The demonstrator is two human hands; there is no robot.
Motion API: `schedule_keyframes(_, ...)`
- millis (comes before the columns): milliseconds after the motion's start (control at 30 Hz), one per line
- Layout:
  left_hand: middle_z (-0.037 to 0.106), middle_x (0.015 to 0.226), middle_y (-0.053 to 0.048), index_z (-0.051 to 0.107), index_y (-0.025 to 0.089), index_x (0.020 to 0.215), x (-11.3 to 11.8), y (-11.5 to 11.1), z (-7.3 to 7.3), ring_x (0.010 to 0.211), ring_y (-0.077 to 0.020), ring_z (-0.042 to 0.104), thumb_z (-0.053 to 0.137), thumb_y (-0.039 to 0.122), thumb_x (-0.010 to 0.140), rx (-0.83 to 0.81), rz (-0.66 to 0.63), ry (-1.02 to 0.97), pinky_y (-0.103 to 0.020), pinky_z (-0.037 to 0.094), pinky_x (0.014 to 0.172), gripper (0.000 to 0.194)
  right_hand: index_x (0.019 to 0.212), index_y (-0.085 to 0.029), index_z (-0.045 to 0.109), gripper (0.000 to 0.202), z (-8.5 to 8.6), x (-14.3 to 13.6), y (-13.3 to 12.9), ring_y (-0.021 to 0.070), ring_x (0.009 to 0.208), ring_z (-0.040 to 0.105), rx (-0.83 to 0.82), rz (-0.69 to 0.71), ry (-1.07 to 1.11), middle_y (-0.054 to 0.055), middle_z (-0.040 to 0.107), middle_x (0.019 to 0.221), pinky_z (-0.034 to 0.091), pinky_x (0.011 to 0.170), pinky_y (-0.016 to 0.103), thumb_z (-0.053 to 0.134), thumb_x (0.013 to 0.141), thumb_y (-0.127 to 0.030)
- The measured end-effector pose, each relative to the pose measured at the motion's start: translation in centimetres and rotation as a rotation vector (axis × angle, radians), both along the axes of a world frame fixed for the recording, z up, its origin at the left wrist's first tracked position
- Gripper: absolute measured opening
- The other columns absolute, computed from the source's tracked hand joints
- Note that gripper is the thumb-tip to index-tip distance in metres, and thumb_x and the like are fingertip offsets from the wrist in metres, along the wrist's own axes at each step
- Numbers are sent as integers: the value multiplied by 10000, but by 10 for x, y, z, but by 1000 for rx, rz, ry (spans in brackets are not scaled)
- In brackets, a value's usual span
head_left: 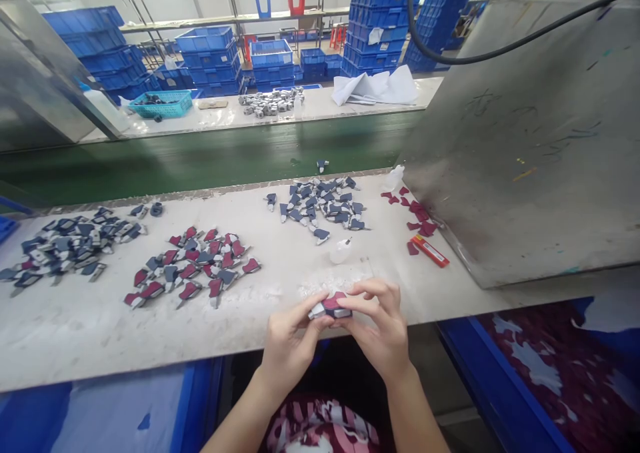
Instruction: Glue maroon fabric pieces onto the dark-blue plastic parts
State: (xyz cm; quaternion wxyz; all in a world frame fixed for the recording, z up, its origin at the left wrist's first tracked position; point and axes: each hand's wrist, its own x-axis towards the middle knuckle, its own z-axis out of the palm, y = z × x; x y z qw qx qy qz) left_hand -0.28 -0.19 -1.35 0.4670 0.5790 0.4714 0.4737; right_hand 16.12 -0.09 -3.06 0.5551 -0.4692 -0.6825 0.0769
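Between both hands, over the near edge of the white worktop, is a small part (334,304) with a dark red top, a dark blue side and a light grey end. My left hand (293,336) pinches its grey end between thumb and fingers. On the other end, the fingers and thumb of my right hand (377,323) close on the red piece and the side. Just beyond lies a small clear-white bottle (341,251). Farther off is a pile of blue and grey parts (320,203). To the left lies a pile of similar parts with red and blue faces (195,263).
Loose red pieces (420,213) and an orange-red box (431,251) lie at right, beside a metal housing (540,139). More blue-grey parts (75,243) are heaped far left. A green belt (225,149) runs behind the worktop. Blue bins (505,379) stand below.
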Motion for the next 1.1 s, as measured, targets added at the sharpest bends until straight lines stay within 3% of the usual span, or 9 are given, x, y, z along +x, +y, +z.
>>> schedule_keyframes(200, 813, 932, -67, 776, 206, 1101, -6, -1, 8, 758, -227, 787, 680, 215, 870, -97, -103, -26, -275, 652, 710, 250, 960, -326, 692, 165, 3, 7, 5, 232, 1000, 550, 24, 116, -138, 24, 662, 875, 494, 891, 408, 646, 913, -174)
schedule_keyframes(367, 809, 963, -79, 785, 203, 1066, -3, -2, 5, 852, -275, 784, 712, 303, 858, -218, -93, -163, -354, 663, 771, 242, 930, -343, 708, 290, -4, 3, 4, 235, 1068, 542, -6, 96, -134, 30, 627, 920, 486, 920, 416, 610, 886, -74)
schedule_keyframes(467, 807, 974, -83, 793, 184, 1050, -3, -1, 2, 867, -272, 780, 730, 326, 844, -194, -46, -160, -344, 656, 795, 258, 998, -361, 688, 267, -12, 0, 2, 245, 1118, 553, 0, 86, 15, 35, 613, 1027, 514, 905, 424, 695, 859, -133)
schedule_keyframes(533, 809, 961, -74, 798, 184, 1043, -3, 1, 2, 851, -255, 778, 720, 296, 849, -146, -26, -114, -313, 651, 776, 238, 1205, -344, 617, 371, -15, -1, -1, 244, 1067, 593, -113, 113, 157, 60, 615, 1101, 548, 848, 405, 726, 864, -248)
schedule_keyframes(600, 812, 938, -57, 803, 195, 1034, -3, 3, 4, 812, -235, 778, 705, 246, 849, -102, -21, -65, -282, 646, 738, 216, 1332, -284, 555, 421, -15, -2, -3, 223, 967, 632, -290, 185, 271, 89, 633, 1112, 569, 796, 370, 641, 928, -369)
schedule_keyframes(733, 814, 945, -43, 807, 214, 1019, -4, 6, 7, 830, -232, 781, 683, 155, 830, -43, -17, -35, -281, 645, 753, 234, 1184, -263, 691, 270, -11, -4, -4, 193, 909, 657, -490, 294, 429, 79, 658, 1072, 580, 783, 320, 545, 982, -368)
schedule_keyframes(933, 810, 996, -43, 807, 245, 1018, -10, 11, 1, 889, -234, 779, 663, 107, 825, 27, -32, 45, -296, 642, 800, 278, 1046, -244, 738, 181, -11, -14, 3, 189, 905, 673, -540, 326, 651, 61, 660, 1007, 592, 770, 300, 630, 930, -330)
schedule_keyframes(1100, 804, 1034, -51, 798, 242, 1048, -22, 15, -10, 917, -236, 775, 653, 135, 836, 55, -74, 176, -282, 639, 787, 278, 968, -221, 741, 157, -16, -25, 7, 167, 862, 673, -556, 295, 651, 43, 670, 946, 578, 773, 275, 633, 911, -319)
